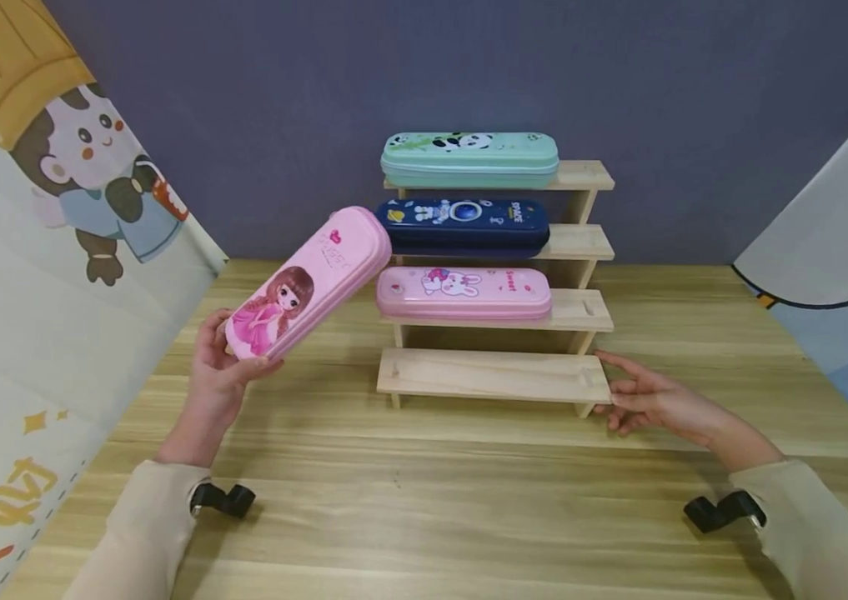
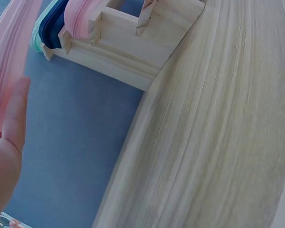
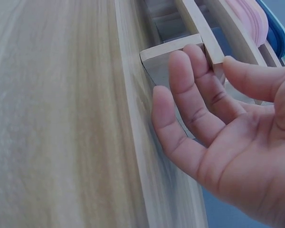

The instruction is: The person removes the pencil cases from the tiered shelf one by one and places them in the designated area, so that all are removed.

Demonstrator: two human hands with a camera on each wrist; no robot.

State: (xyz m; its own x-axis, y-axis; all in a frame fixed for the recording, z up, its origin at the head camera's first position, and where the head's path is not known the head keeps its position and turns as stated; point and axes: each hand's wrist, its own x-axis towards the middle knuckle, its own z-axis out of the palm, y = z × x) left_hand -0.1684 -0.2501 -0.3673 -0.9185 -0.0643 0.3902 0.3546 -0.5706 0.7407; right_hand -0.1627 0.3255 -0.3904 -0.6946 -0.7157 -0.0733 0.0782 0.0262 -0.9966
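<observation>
My left hand [image 1: 223, 375] grips the lower end of a pink pencil case [image 1: 311, 283] with a girl doll printed on its lid, tilted in the air left of a wooden step stand [image 1: 491, 375]. Only part of this pink case shows in the left wrist view. At the stand's lowest step, my right hand [image 1: 664, 408] touches the right end with loosely bent fingers. The right wrist view shows the thumb [image 3: 251, 78] against the board's end. On the steps above lie a pink rabbit case [image 1: 464, 293], a navy space case [image 1: 469, 225] and a mint panda case [image 1: 469, 160].
The stand rests on a wood-grain table [image 1: 424, 500] before a dark blue-grey wall [image 1: 281, 100]. Printed cartoon panels flank the table, the left panel [image 1: 18, 333] bearing a child figure. A black bracket [image 1: 223, 500] sits at each wrist.
</observation>
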